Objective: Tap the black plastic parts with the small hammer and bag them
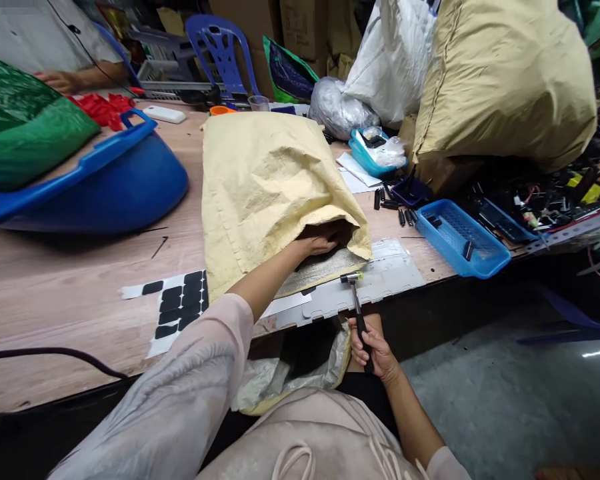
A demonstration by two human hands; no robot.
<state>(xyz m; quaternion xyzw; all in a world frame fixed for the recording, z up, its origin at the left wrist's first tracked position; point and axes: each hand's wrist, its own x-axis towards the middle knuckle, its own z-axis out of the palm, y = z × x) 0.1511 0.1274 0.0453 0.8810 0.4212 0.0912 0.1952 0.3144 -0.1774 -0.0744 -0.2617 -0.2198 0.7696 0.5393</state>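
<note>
A large tan paper-like sack (260, 180) lies on the table with its mouth towards me, showing a silvery lining. My left hand (323, 243) reaches into that mouth; its fingers are in shadow and partly hidden by the sack. In my right hand (375, 347) is a small hammer (357, 303), gripped by its black handle with the head up near the table's edge. Beneath the sack's mouth lies a flattened grey-white sheet (385, 267). A white strip of black stickers (183, 300) sits left of the sack.
A blue basin (130, 180) and green bag (25, 120) stand at the left. To the right are a blue basket (460, 233), small black parts (393, 205) and a big tan sack (510, 80). A person's hand (57, 81) shows far left; a blue chair (220, 50) is behind.
</note>
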